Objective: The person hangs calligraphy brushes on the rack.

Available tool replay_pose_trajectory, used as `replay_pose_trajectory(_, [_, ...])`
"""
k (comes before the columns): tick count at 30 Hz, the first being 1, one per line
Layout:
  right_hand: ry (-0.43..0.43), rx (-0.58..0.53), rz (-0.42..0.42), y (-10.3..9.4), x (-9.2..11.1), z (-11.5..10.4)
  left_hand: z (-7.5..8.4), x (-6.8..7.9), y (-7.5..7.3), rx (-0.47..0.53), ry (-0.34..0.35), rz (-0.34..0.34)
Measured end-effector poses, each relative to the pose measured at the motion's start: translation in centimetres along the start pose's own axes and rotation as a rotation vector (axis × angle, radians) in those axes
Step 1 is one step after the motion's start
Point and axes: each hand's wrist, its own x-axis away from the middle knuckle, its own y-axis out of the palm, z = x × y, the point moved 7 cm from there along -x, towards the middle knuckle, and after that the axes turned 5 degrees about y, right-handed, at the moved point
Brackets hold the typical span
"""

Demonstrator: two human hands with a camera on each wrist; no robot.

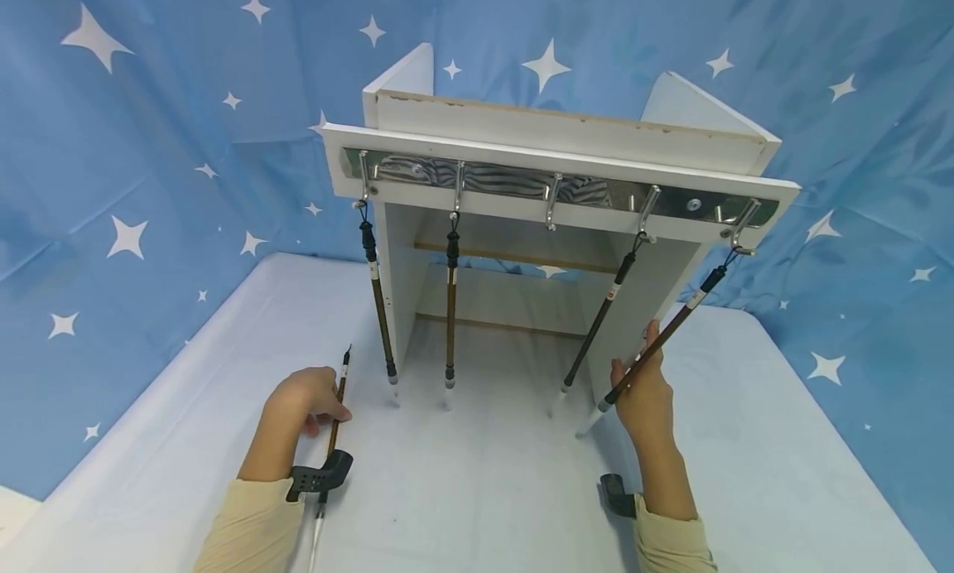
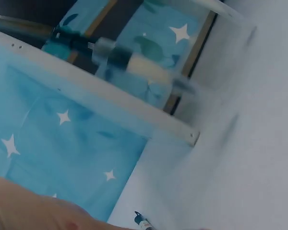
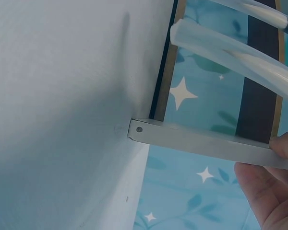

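Observation:
My left hand point(image 1: 305, 401) is at a calligraphy brush point(image 1: 343, 382) that lies on the table, its fingers curled over the shaft. In the left wrist view, the corded end of this brush point(image 2: 143, 221) shows beside the hand point(image 2: 38, 211). My right hand point(image 1: 644, 391) grips the side panel point(image 3: 197, 141) of a white stand point(image 1: 551, 142), with thumb and fingers point(image 3: 266, 191) on opposite faces. Capped brushes hang by cords from the stand's metal hook rail point(image 1: 507, 180): two at the left point(image 1: 380, 308), two at the right point(image 1: 659, 337).
A white cloth covers the table point(image 1: 477, 490). Behind the stand hangs a blue curtain point(image 1: 186, 101) with white stars. The hanging brushes reach down close to the tabletop, the rightmost one passing in front of my right hand. The middle hook point(image 1: 552, 200) lies between the brush pairs.

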Motion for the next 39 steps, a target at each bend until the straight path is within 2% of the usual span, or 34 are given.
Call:
replay_pose_trajectory(8, [0.016, -0.004, -0.003, 0.0, -0.1, -0.1, 0.4, -0.4, 0.5, 0.064, 0.012, -0.023])
replay_pose_trajectory(13, [0.0, -0.012, 0.01, 0.0, -0.1, 0.1, 0.5, 0.0, -0.4, 0.033, 0.041, 0.029])
replay_pose_trajectory(20, [-0.024, -0.008, 0.028, -0.1, 0.1, 0.1, 1.8, 1.4, -2.3, 0.05, 0.133, 0.094])
replay_pose_trajectory(26, [-0.008, 0.014, -0.004, 0.0, 0.0, -0.1, 3.3, 3.3, -3.8, 0.055, 0.222, 0.136])
replay_pose_trajectory(34, [-0.004, -0.006, -0.008, -0.3, 0.0, -0.2, 5.1, 6.4, -5.7, 0.007, 0.307, 0.234])
replay_pose_trajectory(39, [0.018, -0.016, -0.018, 0.1, 0.0, 0.1, 6.8, 9.4, -6.6, -0.023, 0.377, 0.343])
